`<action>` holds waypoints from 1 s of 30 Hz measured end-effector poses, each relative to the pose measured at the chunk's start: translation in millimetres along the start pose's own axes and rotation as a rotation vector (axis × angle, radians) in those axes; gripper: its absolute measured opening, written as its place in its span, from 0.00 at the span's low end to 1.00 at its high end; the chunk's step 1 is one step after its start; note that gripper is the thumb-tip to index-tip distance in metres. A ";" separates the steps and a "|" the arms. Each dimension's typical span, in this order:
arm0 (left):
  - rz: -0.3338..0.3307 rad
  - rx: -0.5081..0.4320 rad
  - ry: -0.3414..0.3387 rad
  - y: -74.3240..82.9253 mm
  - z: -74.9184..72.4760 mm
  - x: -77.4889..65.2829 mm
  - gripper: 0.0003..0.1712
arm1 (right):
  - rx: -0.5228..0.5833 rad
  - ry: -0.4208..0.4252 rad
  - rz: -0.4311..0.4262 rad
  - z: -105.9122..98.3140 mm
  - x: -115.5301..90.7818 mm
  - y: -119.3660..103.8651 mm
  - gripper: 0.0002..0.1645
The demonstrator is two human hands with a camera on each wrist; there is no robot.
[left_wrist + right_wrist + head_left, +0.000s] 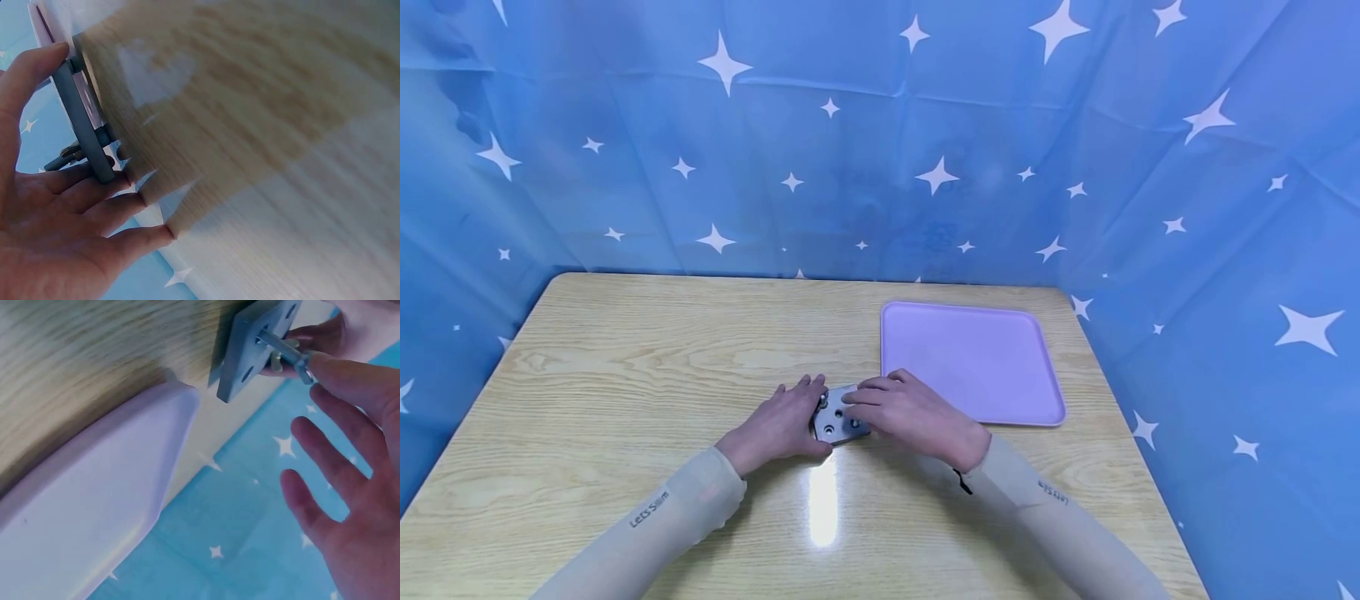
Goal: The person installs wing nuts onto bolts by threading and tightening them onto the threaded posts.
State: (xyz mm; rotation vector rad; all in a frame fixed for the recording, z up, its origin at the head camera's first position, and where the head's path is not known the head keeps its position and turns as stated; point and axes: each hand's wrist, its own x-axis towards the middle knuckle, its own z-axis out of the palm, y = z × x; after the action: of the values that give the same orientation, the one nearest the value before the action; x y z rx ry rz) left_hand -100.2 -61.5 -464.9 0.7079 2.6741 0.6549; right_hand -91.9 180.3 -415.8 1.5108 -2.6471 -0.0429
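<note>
Wood-grain tabletop (625, 375) lies beneath a metal plate (838, 424) that sits between the two hands, the left hand (782, 423) gripping its edges with thumb and fingers, the right hand (910, 410) pinching a bolt (282, 347) standing in it, remaining fingers spread, a purple tray (973, 358) just beyond.

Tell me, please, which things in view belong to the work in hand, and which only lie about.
Belonging:
metal plate, held by left grip
bolt in plate, right grip at its head
second fastener on plate

Apparently just around:
purple tray
starry curtain
table below
</note>
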 end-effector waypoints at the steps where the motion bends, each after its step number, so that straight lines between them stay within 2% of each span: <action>1: -0.003 -0.001 -0.003 -0.1 0.2 0.1 0.60 | -0.015 0.006 -0.011 0.8 1.0 0.3 0.25; 5: -0.010 -0.003 -0.010 -0.3 0.9 0.4 0.60 | -0.052 0.027 -0.022 3.7 3.5 -0.3 0.19; 10: -0.012 0.001 -0.011 -0.6 1.3 0.4 0.60 | -0.061 0.078 0.018 10.9 7.0 -4.5 0.10; 15: -0.018 -0.003 -0.015 -0.4 0.3 0.2 0.60 | -0.085 0.178 0.114 22.6 11.7 -14.0 0.05; 21: -0.010 0.008 -0.013 0.5 0.3 -0.2 0.60 | 0.035 0.285 0.276 30.9 14.3 -27.9 0.09; 24: -0.007 0.009 -0.010 1.0 0.0 -0.5 0.59 | 0.088 0.275 0.329 30.7 13.5 -32.1 0.09; 26: 0.000 0.007 -0.004 0.8 0.1 -1.0 0.59 | 0.105 0.241 0.350 28.5 12.8 -32.2 0.14; 28: 0.006 0.005 -0.002 0.8 0.1 -1.3 0.59 | 0.110 0.179 0.341 24.1 10.9 -29.5 0.24; 30: 0.006 0.003 -0.005 1.1 -0.4 -1.8 0.59 | 0.109 0.101 0.288 17.2 8.4 -24.3 0.31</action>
State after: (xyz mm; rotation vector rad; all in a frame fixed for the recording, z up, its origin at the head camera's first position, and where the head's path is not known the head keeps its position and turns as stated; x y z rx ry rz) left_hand -98.5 -61.8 -463.7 0.7184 2.6696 0.6503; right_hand -76.9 160.4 -434.1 1.1091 -2.7929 0.1960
